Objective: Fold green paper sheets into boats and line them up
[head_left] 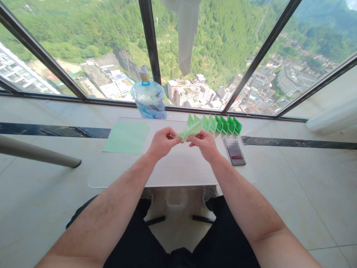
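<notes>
A folded piece of light green paper (192, 129) is held up over the middle of the white table (181, 167). My left hand (165, 141) pinches its left end between thumb and fingers. On the other side, my right hand (203, 143) grips its lower right part, thumb in front. Behind the paper stands a row of several folded green paper shapes (221, 124), pale at the left and darker at the right; the held paper partly hides the left ones. Flat light green sheets (126, 137) lie at the table's left, whether one or a stack I cannot tell.
A phone (236, 152), partly blurred out, lies at the table's right. Beyond the table's back edge stands a large clear water bottle (149, 97) by the window. A grey pole (39, 150) reaches in from the left.
</notes>
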`<state>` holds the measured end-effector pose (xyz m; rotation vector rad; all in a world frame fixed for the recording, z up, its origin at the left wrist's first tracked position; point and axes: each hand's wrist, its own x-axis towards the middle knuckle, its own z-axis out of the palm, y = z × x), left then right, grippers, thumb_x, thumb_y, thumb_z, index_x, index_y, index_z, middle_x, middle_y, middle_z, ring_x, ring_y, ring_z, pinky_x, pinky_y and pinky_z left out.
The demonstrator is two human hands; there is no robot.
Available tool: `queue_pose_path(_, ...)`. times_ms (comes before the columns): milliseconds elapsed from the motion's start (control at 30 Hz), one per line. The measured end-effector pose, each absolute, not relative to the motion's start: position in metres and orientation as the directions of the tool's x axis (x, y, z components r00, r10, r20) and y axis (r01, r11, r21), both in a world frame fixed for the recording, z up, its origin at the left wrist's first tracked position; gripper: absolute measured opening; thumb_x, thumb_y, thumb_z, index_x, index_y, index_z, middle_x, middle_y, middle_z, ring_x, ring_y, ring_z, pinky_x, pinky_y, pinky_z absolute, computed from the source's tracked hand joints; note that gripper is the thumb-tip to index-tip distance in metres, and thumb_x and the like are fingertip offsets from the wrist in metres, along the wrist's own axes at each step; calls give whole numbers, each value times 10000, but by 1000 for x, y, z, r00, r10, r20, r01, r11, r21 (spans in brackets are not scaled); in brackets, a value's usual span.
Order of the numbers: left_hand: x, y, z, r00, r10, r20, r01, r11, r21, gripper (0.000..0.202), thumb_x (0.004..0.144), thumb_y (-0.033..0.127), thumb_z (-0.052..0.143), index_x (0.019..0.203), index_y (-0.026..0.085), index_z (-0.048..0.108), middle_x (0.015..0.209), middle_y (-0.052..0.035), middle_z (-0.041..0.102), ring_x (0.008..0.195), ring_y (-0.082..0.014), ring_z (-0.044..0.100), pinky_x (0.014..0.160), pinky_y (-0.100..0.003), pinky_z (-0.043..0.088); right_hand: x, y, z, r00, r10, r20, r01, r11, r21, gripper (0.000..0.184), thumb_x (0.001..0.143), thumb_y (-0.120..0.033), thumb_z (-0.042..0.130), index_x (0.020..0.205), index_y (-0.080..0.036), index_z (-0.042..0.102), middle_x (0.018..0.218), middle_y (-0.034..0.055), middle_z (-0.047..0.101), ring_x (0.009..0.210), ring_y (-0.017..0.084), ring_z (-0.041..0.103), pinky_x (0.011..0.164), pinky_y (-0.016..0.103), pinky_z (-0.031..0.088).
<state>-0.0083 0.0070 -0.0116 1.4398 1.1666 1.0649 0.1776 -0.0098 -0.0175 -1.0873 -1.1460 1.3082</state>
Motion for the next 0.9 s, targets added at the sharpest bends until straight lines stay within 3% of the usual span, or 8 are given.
queue_pose_path(133, -4, 4, -13, 160, 985, 59, 166, -86, 982, 291, 669, 373, 777, 678, 200, 544, 702, -19, 719, 692, -194, 691, 604, -282, 490, 176, -9, -21, -62, 998, -18, -183, -29, -983, 463, 622, -376, 850, 1031, -202, 721, 781, 2, 715, 726, 168, 655, 605, 287, 526)
queue_pose_path(400, 5, -1, -18, 123, 992, 19, 125, -34, 992, 303, 677, 385, 768, 720, 206, 528, 663, 5, 684, 725, -217, 724, 609, -275, 501, 176, -8, -22, 35, 998, -52, -237, -43, -970, 332, 632, -374, 828, 891, -182, 749, 826, 17, 705, 677, 137, 611, 587, 279, 504)
queue_pose_path(600, 7, -3, -15, 210, 977, 33, 194, -74, 978, 459, 669, 394, 795, 1041, 203, 606, 779, -4, 726, 656, -164, 667, 588, -251, 464, 174, -8, -22, 41, 999, -35, -200, -27, -979, 291, 633, -373, 828, 843, -184, 759, 754, 8, 692, 648, 130, 580, 563, 273, 480)
queue_pose_path(900, 10, -1, -17, 209, 977, 45, 355, -119, 927, 259, 707, 429, 751, 774, 182, 707, 682, 0, 700, 619, -143, 573, 559, -242, 384, 169, -9, -21, 47, 997, -58, -189, -48, -981, 251, 606, -380, 821, 730, -186, 722, 632, -14, 648, 591, 123, 555, 549, 267, 449)
